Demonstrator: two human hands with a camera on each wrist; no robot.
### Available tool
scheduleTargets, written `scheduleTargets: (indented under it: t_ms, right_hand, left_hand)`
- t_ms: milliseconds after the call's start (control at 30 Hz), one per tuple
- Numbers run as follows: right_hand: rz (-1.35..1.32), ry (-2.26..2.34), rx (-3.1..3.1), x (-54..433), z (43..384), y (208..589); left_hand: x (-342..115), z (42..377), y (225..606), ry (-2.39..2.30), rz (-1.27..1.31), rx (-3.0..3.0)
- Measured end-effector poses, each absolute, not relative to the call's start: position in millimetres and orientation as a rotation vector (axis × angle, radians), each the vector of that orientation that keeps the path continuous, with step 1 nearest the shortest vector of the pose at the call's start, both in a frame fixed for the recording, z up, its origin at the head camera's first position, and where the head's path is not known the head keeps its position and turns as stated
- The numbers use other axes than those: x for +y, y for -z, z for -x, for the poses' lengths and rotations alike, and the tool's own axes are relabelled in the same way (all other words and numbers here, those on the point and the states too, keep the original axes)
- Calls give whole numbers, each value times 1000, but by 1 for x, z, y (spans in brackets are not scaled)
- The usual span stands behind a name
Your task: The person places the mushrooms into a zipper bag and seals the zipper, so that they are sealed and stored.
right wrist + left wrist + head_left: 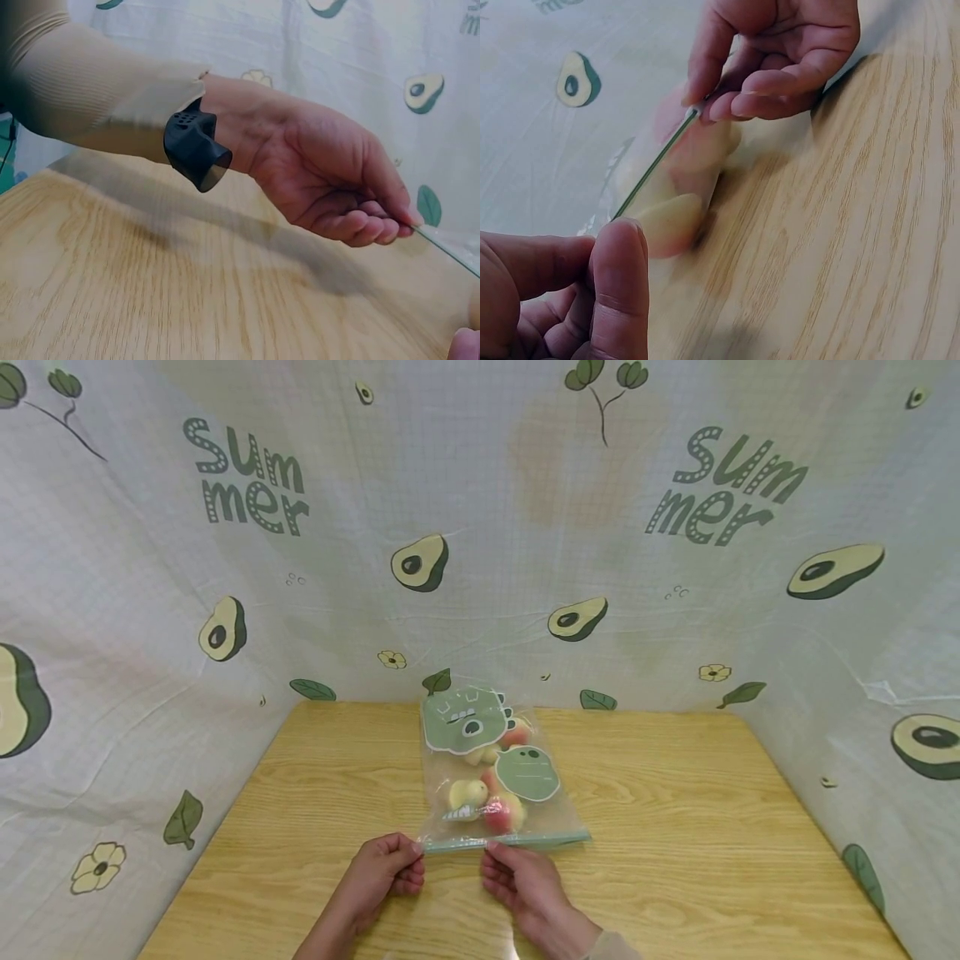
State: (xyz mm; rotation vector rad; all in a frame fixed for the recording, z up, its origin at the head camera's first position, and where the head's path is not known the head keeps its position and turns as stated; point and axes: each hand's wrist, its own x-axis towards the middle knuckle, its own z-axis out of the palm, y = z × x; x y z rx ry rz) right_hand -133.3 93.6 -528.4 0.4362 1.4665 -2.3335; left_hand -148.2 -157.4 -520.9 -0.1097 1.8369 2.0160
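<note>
A clear zip bag (465, 768) with green cartoon prints lies on the wooden table, its green zip strip (540, 838) toward me. Inside it are several yellow and red fruits (504, 812), which look like peaches. My left hand (382, 872) pinches the left corner of the strip between thumb and forefinger. Near the strip's middle, my right hand (525, 885) pinches it with thumb and curled fingers. In the left wrist view the strip (656, 169) runs taut between both hands, the fruit behind it. The right wrist view catches only the strip's end (446, 251) at the right fingertips.
Wood-grain table (660, 827) extends to both sides of the bag. A pale cloth (480, 510) printed with avocados and leaves hangs behind and at the sides. On the right wrist sits a black device (196, 150), below a beige sleeve (105, 94).
</note>
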Motion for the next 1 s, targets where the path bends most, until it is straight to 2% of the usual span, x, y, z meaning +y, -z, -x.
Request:
scheduleTargets:
  t_ms: [1000]
  right_hand:
    - [-649,2366,1668,163,139,522]
  left_hand:
    - [-167,148,523,-2008,169,1870]
